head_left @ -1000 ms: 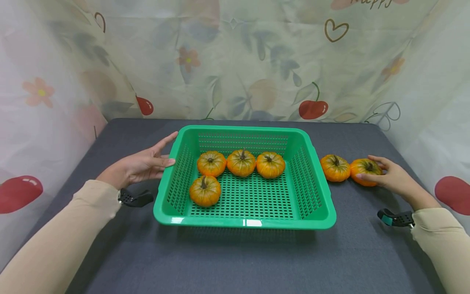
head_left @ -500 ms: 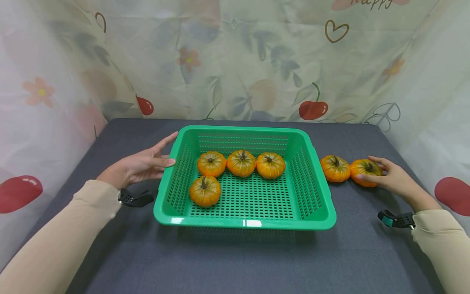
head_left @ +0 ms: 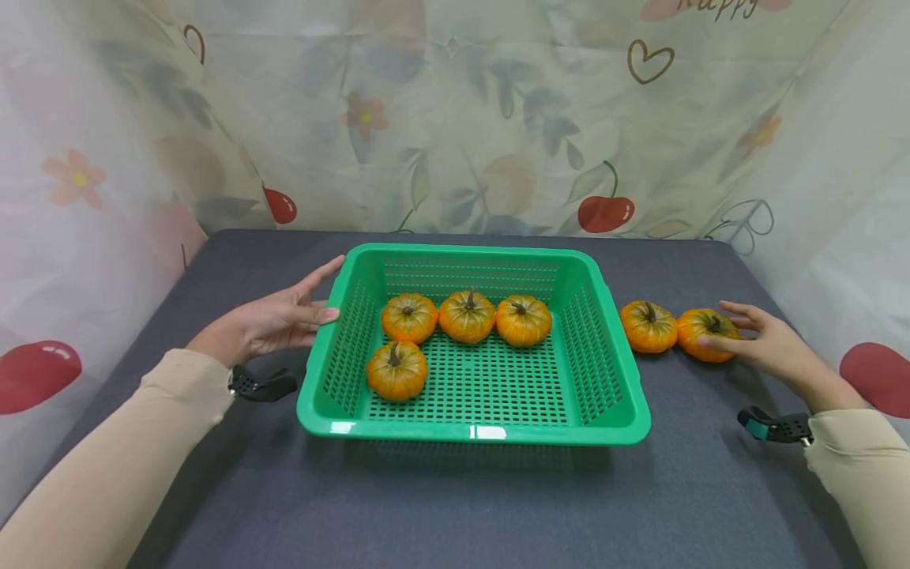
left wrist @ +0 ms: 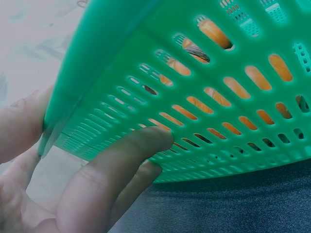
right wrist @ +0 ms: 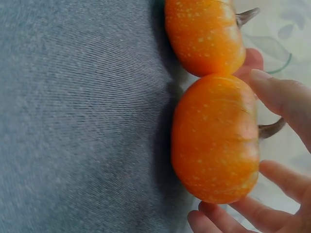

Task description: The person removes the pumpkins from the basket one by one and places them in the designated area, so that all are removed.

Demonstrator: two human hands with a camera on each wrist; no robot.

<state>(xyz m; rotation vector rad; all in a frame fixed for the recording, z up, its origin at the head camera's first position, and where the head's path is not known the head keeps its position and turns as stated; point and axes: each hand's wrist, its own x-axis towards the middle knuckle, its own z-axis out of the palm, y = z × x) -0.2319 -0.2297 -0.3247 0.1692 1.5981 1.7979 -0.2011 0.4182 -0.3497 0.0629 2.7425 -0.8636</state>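
Observation:
A green slotted plastic basket (head_left: 472, 431) stands mid-table with several small orange pumpkins (head_left: 467, 316) inside. My left hand (head_left: 273, 320) grips its left rim; the left wrist view has the fingers (left wrist: 121, 165) under the rim against the slotted wall. Right of the basket, two more pumpkins sit side by side: the inner pumpkin (head_left: 648, 326) close to the basket wall, the outer pumpkin (head_left: 706, 335) touching it. My right hand (head_left: 764, 340) is spread around the outer one, thumb and fingers loosely at its sides. In the right wrist view this pumpkin (right wrist: 216, 141) rests on the cloth, stem up.
A dark grey cloth covers the table (head_left: 455, 506). Patterned curtains (head_left: 455, 118) hang behind it and along both sides. The basket's front right part shows its bare slotted floor (head_left: 498, 387). Each wrist wears a black strap (head_left: 263, 385).
My right hand has eased slightly to the right, its fingers and thumb drawing back a little from the outer pumpkin. The left hand, basket and pumpkins stay where they were.

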